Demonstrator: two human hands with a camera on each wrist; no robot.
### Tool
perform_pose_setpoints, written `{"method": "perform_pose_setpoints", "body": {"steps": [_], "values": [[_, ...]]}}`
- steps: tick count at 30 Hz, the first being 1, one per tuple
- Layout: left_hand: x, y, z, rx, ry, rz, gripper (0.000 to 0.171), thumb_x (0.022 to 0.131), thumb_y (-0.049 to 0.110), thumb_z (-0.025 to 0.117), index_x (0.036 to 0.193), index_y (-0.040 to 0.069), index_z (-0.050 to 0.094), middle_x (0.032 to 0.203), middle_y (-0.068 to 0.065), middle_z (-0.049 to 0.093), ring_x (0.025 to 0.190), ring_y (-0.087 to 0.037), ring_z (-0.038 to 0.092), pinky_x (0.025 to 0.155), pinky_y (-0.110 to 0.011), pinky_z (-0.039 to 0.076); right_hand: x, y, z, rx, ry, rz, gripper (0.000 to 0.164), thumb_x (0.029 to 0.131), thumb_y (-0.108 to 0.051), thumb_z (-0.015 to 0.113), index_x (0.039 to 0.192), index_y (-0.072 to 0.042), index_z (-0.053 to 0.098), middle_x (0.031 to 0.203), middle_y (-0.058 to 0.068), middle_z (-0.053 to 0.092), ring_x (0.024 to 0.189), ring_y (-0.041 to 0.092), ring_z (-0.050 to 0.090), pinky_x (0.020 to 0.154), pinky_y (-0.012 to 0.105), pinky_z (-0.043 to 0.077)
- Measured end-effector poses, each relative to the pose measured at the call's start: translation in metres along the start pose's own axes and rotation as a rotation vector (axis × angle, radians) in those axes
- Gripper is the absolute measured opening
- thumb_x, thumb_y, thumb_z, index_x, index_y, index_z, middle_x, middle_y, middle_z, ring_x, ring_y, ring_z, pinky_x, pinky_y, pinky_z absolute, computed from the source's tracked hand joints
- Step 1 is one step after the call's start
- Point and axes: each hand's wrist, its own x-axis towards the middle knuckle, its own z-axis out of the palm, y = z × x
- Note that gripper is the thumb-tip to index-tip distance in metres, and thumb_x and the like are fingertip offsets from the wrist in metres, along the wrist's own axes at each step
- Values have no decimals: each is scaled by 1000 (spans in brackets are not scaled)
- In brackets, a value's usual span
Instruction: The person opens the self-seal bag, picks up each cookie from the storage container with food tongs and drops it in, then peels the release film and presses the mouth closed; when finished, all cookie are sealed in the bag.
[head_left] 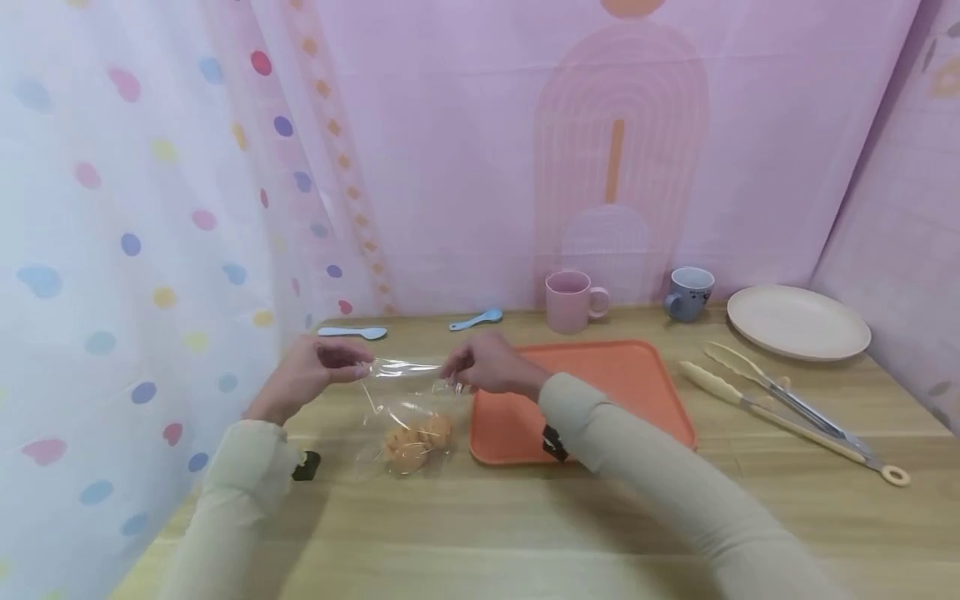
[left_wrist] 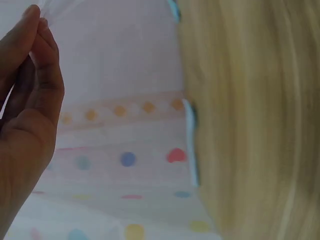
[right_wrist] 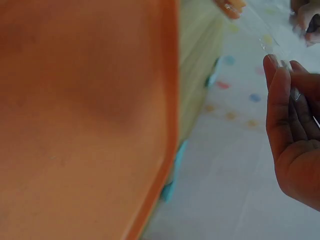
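A clear plastic bag [head_left: 401, 408] with several orange-brown biscuit-like pieces [head_left: 412, 442] at its bottom hangs between my hands, in the head view. My left hand [head_left: 315, 371] pinches its upper left corner between thumb and fingers. At the opposite upper corner my right hand [head_left: 491, 362] pinches the film, close to the tray's left edge. The left wrist view has the left hand [left_wrist: 30, 95] with thumb and fingertips together on the film. Seen from the right wrist, the right hand [right_wrist: 292, 125] holds the bag's edge at its fingertips.
An orange tray [head_left: 600, 371] lies right of the bag. Two light blue spoons [head_left: 352, 332] lie along the back. A pink mug [head_left: 568, 304], a blue-grey mug [head_left: 688, 296] and a cream plate [head_left: 798, 321] stand behind. Tongs [head_left: 795, 412] lie at right on the wooden table [head_left: 450, 533].
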Motion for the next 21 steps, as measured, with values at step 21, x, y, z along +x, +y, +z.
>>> {"method": "perform_pose_setpoints", "body": {"steps": [21], "values": [[65,-51,34,328,-159,-14,30,96,15,64,123,1,67,137,-25,61,126,-52,56,105,-64,46,3,62,-31,-211,-3,118,58,83,-16,79,136,-5,60,139,18,62,122,35,64,104,42,53]]}}
